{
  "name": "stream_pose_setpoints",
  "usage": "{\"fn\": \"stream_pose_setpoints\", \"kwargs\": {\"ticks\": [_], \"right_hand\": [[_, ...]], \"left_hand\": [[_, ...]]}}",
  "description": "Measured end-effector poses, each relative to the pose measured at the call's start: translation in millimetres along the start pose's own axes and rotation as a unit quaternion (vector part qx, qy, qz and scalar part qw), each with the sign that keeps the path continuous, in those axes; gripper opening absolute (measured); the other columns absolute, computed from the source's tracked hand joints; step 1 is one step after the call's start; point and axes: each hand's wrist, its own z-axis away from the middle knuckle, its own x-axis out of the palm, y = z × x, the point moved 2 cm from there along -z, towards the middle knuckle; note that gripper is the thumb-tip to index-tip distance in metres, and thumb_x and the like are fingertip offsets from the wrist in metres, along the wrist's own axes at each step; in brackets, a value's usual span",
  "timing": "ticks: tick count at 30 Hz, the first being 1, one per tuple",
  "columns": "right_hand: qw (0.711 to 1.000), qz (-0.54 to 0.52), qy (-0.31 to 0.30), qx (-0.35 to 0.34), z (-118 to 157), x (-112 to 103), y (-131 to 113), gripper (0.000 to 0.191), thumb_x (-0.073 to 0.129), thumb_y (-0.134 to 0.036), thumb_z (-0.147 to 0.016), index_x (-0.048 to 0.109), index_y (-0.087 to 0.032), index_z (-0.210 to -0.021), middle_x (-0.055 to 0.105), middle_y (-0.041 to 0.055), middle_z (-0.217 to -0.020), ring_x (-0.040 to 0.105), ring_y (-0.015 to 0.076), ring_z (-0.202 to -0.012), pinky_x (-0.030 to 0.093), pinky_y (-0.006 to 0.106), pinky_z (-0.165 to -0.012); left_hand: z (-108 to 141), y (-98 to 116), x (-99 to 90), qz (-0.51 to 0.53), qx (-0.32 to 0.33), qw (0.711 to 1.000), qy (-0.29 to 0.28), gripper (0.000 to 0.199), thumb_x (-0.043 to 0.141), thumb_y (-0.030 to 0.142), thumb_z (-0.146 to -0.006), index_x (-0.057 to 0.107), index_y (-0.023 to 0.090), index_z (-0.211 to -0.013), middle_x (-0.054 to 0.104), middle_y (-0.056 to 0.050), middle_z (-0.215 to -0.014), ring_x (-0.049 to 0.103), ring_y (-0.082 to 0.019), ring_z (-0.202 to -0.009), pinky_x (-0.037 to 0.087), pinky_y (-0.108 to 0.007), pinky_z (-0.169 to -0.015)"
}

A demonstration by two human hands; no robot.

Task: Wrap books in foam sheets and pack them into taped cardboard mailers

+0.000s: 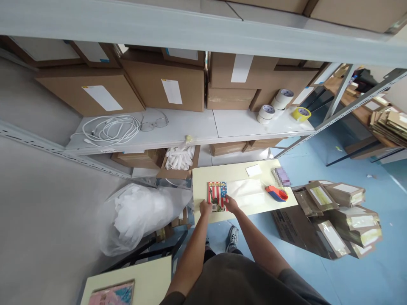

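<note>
Book [216, 194] sits between left grip [205, 207] and right grip [231, 204].

Yellow Chinese title [217, 184], "美国人在想什么", on a book [216, 195] mid-frame, white labels [171, 91] on upper-left boxes [192, 91] too small to read

Book [217, 191], centre: smooth printed paper. Counter [222, 173] beneath: smooth. Cartons [143, 84], upper left: matt cardboard. Bag [143, 216], lower left: translucent, crinkled plastic.

Single head-worn view, facing forward and steeply down from standing height. Wide framing: shelf [190, 123] across upper half, hands [232, 205] and counter [229, 171] at middle distance below centre, floor [356, 279] lower right.
</note>
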Motion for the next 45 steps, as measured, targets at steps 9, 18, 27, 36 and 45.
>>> {"fn": "stream_pose_setpoints", "kwargs": {"ticks": [9,18,27,36,45], "right_hand": [[0.998,0.040,-0.046,-0.029,7.6,12.4,4.6,0.057,0.070,-0.028,-0.085,0.067,-0.030,-0.142,0.054,0.0085,-0.162,0.058,0.0376,-0.142,0.051,0.047,-0.111],[0.992,-0.113,-0.021,-0.043,12.3,-6.1,-7.9,0.040,0.075,-0.052,-0.084,0.077,-0.030,-0.118,0.075,0.0066,-0.133,0.063,0.0333,-0.133,0.051,0.048,-0.111],[0.980,-0.174,0.087,-0.030,2.9,-67.8,12.1,0.029,0.058,-0.052,-0.082,0.061,-0.023,-0.077,0.066,-0.0010,-0.068,0.061,0.0199,-0.070,0.052,0.030,-0.067],[0.984,-0.104,0.139,0.036,-13.4,-116.0,74.3,0.027,0.058,-0.042,-0.086,0.073,-0.023,-0.099,0.079,0.0120,-0.105,0.070,0.0322,-0.117,0.052,0.045,-0.105],[0.996,-0.066,0.035,-0.054,2.7,-118.4,92.6,0.036,0.072,-0.045,-0.086,0.077,-0.027,-0.116,0.080,0.0079,-0.117,0.073,0.0316,-0.114,0.056,0.048,-0.105]], "left_hand": [[-3.7,-0.2,-4.3,0.068,-0.043,0.997,0.005,0.009,0.074,0.023,-0.077,0.077,0.017,-0.082,0.083,-0.016,-0.093,0.078,-0.030,-0.090,0.051,-0.031,-0.072],[30.3,34.7,0.7,0.154,0.119,0.981,0.008,0.007,0.072,0.028,-0.080,0.072,0.020,-0.080,0.079,-0.004,-0.084,0.075,-0.021,-0.085,0.056,-0.029,-0.080],[70.4,97.0,72.3,0.199,0.235,0.940,-0.144,0.048,0.073,0.023,-0.085,0.072,0.020,-0.133,0.069,-0.013,-0.145,0.067,-0.029,-0.130,0.061,-0.038,-0.099],[66.9,101.8,132.5,-0.141,0.222,0.957,-0.124,0.058,0.065,0.012,-0.086,0.068,0.024,-0.143,0.041,-0.011,-0.171,0.032,-0.034,-0.160,0.036,-0.052,-0.127],[76.7,100.4,153.7,-0.197,0.230,0.949,-0.090,0.076,0.068,0.010,-0.082,0.056,0.029,-0.154,0.035,-0.012,-0.173,0.024,-0.036,-0.162,0.030,-0.053,-0.128]]}}
